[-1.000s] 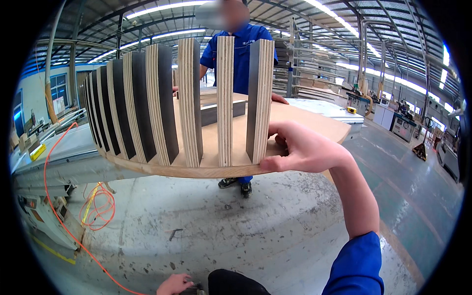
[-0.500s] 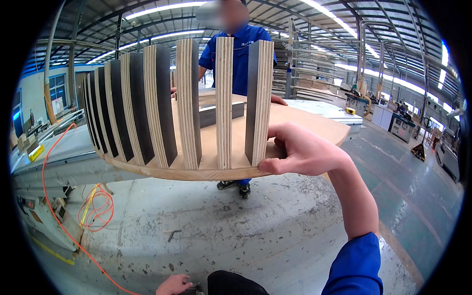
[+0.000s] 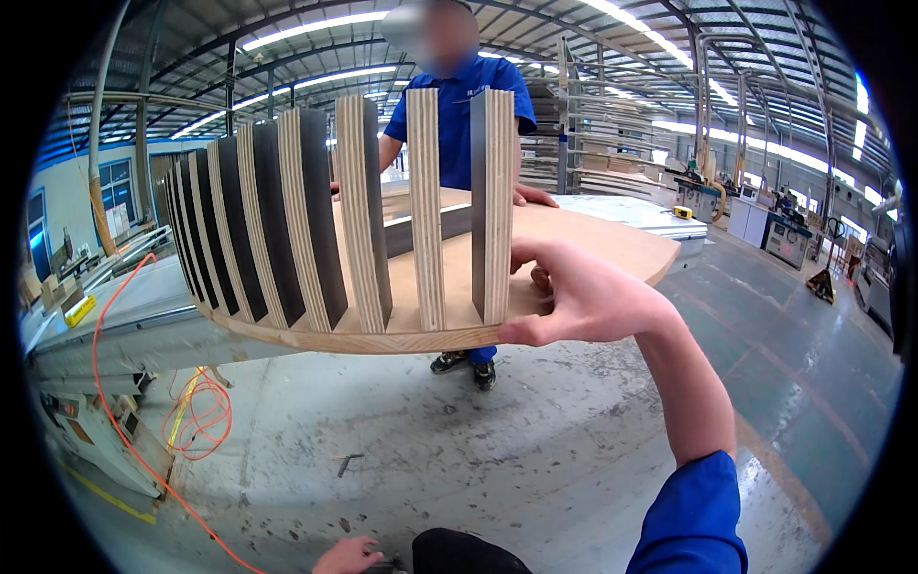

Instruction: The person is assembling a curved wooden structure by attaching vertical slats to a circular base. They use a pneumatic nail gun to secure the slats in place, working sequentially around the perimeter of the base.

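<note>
A row of upright plywood slats (image 3: 361, 215) with dark faces and layered pale edges stands along the curved front edge of a wooden board (image 3: 574, 239). At the row's right end, my right hand (image 3: 593, 297) grips the foot of the last slat (image 3: 493, 206). Its curled fingers press the slat's right side, and the thumb lies at the board's front edge. My left hand (image 3: 350, 556) hangs low at the bottom edge of the picture, partly cut off. Its fingers lie against a dark object that I cannot make out.
Across the board stands a co-worker (image 3: 457, 124) in blue, with one hand (image 3: 534, 196) near its far edge. A dark-faced strip (image 3: 411, 232) lies on the board behind the slats. An orange hose (image 3: 124, 430) runs down the left side. A yellow tape measure (image 3: 682, 212) sits on the table beyond.
The view has shifted a little, so the slat tops appear lower. My right hand stays at the foot of the end slat. My left hand appears slightly further right.
</note>
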`<state>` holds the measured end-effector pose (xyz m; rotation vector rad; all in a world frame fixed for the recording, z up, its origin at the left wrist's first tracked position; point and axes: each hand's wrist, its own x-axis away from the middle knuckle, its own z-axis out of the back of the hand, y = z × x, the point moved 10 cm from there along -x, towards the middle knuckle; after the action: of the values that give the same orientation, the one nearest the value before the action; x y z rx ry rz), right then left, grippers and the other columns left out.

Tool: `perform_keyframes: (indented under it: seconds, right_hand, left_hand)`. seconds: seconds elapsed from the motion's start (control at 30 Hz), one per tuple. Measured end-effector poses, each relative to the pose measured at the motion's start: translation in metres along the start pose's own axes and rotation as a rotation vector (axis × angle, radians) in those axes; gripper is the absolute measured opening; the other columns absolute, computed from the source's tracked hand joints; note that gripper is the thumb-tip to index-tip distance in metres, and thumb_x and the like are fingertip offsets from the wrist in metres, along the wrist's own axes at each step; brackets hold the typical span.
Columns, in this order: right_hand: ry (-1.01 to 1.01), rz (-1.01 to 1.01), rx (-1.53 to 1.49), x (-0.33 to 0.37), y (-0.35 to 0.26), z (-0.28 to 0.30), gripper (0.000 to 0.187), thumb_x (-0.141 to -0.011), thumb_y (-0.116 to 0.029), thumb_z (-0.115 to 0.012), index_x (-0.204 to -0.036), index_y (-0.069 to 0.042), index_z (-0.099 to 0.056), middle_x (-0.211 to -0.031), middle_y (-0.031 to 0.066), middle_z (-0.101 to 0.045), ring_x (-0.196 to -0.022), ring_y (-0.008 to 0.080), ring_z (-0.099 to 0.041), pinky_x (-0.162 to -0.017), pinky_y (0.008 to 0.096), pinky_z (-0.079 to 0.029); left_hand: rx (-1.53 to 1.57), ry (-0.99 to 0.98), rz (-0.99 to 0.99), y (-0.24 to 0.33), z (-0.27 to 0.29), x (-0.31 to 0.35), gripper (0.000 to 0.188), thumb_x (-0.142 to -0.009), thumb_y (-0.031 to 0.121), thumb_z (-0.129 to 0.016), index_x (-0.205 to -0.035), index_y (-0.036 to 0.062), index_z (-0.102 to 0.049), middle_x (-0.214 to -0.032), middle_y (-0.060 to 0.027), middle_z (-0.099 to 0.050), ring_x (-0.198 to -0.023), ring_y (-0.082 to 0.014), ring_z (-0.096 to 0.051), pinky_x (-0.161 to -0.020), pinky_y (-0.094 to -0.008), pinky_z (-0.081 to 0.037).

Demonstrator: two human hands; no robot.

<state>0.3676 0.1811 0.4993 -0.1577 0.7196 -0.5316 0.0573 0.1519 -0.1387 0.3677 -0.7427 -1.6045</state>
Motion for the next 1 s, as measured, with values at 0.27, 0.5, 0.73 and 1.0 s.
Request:
perform_keyframes:
  seconds: [0.27, 0.5, 0.73, 1.0]
  right_hand:
    - [0.668, 0.181, 0.548, 0.081, -0.001, 0.035, 0.057, -0.083, -0.054, -0.072, -0.111, -0.004, -0.067, -0.108, 0.0146, -0.068, -0.101, 0.0327, -0.064, -0.093, 0.0420, -0.046]
    - [0.768, 0.243, 0.656, 0.093, 0.003, 0.018, 0.047, -0.080, -0.052, -0.076, -0.096, -0.008, -0.069, -0.095, 0.0051, -0.070, -0.088, 0.0244, -0.064, -0.089, 0.0385, -0.045]
    - [0.854, 0.227, 0.567, 0.097, 0.010, 0.018, 0.044, -0.087, -0.052, -0.069, -0.093, -0.008, -0.071, -0.091, 0.0070, -0.071, -0.083, 0.0258, -0.062, -0.084, 0.0377, -0.044]
    - [0.882, 0.234, 0.524, 0.098, 0.009, 0.021, 0.024, -0.085, -0.033, -0.074, -0.091, -0.009, -0.072, -0.088, 0.0037, -0.072, -0.082, 0.0232, -0.064, -0.085, 0.0363, -0.044]
  left_hand:
    - [0.059, -0.033, 0.004, -0.029, -0.012, -0.012, 0.049, -0.092, 0.032, -0.069, -0.131, 0.0032, -0.060, -0.104, -0.0213, -0.073, -0.092, -0.0308, -0.070, -0.081, -0.0435, -0.057]
    - [0.035, -0.020, -0.043, -0.030, -0.021, -0.028, 0.047, -0.091, 0.032, -0.070, -0.127, 0.0025, -0.063, -0.100, -0.0203, -0.073, -0.089, -0.0299, -0.071, -0.079, -0.0429, -0.057]
    - [0.040, -0.003, -0.068, -0.033, -0.031, -0.034, 0.045, -0.090, 0.031, -0.071, -0.123, 0.0018, -0.066, -0.097, -0.0194, -0.074, -0.086, -0.0291, -0.071, -0.077, -0.0424, -0.057]
    - [0.052, 0.030, -0.122, -0.034, -0.036, -0.036, 0.042, -0.089, 0.031, -0.071, -0.118, 0.0009, -0.069, -0.093, -0.0182, -0.075, -0.083, -0.0282, -0.071, -0.075, -0.0417, -0.056]
